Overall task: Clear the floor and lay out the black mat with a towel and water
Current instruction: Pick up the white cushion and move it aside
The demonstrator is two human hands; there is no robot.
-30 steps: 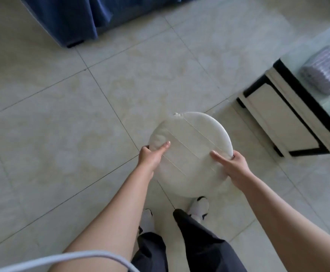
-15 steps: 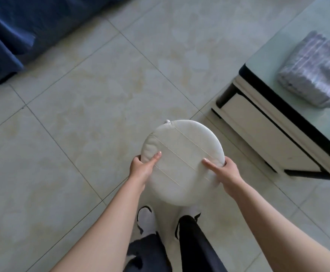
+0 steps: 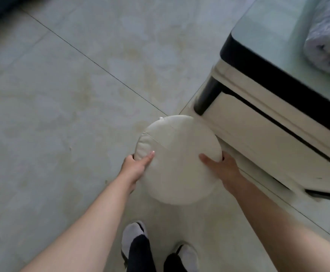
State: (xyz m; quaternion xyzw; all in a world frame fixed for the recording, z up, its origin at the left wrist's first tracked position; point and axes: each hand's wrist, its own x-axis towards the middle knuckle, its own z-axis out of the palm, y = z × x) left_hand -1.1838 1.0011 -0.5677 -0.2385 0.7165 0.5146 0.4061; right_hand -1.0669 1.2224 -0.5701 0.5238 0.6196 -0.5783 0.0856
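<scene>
One cushion (image 3: 179,163) nearer one table (image 3: 274,32)

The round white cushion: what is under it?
Tiled floor shows around the cushion. The left hand and right hand grip its rim, thumbs on top; the other fingers and anything beneath are covered.

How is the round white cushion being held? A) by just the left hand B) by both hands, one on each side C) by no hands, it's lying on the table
B: the left hand grips the round white cushion at its left edge and the right hand grips its right edge, each with a thumb on top.
</scene>
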